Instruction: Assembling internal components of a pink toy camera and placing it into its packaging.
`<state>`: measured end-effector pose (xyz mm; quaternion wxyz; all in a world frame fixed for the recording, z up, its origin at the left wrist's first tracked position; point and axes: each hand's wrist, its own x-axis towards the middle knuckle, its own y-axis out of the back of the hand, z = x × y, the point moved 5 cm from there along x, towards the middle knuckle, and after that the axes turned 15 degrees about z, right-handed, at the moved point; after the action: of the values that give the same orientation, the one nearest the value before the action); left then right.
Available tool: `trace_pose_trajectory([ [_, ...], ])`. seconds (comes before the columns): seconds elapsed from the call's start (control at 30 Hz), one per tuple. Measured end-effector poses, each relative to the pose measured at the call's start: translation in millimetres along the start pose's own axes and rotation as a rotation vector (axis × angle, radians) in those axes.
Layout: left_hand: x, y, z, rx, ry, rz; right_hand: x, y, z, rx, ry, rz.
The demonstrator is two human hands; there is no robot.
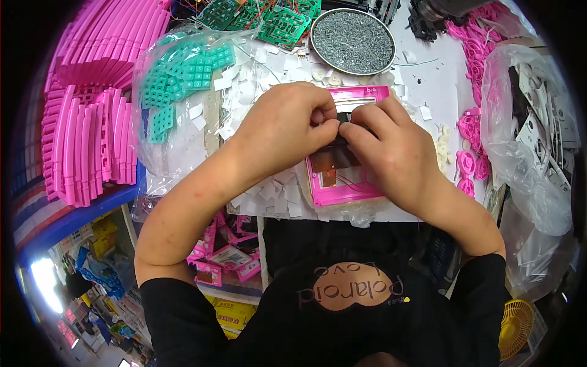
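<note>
A pink rectangular plastic casing [348, 196] lies on the white table, its hollow side up. A dark panel and a brown circuit board [329, 177] with thin wires sit inside it. Over the casing's middle, my left hand [290, 116] is closed in a pinch, thumb against curled fingers. My right hand [397, 150] meets it from the other side, its fingertips pressed together at a small black part [343, 117]. The fingers cover what each pinch holds, so I cannot make it out.
Behind the casing stands a round tray of screws [353, 41] beside green circuit boards [284, 25]. Teal keypads [183, 73] fill a clear bag at left, near stacked pink parts [92, 144]. White paper scraps [281, 196] litter the table. A plastic bag [520, 153] flanks the right edge.
</note>
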<state>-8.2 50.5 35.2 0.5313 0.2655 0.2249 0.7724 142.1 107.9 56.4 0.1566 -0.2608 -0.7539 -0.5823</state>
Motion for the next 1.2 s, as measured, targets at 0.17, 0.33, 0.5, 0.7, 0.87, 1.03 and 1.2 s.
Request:
trace_pose_trajectory([
  [0.17,-1.0,-3.7,-3.6,0.053,-0.024,0.021,2.5,-5.0,-8.3,-0.066,0.021,-0.03],
  [0.33,8.7,-5.4,-13.3,-0.054,0.145,-0.17,1.1,-6.1,10.4,0.101,-0.055,-0.039],
  [0.5,40.6,-4.4,-20.8,-0.069,0.05,-0.399,-14.2,16.5,29.3,0.307,-0.142,0.096],
  [0.7,124.8,-37.7,-41.1,0.525,-0.336,0.152,-24.8,136.8,72.9,0.216,0.019,0.894],
  [0.87,136.0,-66.5,-37.2,0.535,-0.463,0.14,-8.9,164.9,164.5,0.928,-0.297,0.91],
  [1.03,147.3,-71.5,-41.0,0.695,-0.398,0.084,23.3,120.8,175.7,1.087,-0.609,0.458],
  [1.2,139.2,-44.2,-16.1,0.629,-0.391,0.226,52.9,85.3,103.4,1.035,-0.579,0.446],
])
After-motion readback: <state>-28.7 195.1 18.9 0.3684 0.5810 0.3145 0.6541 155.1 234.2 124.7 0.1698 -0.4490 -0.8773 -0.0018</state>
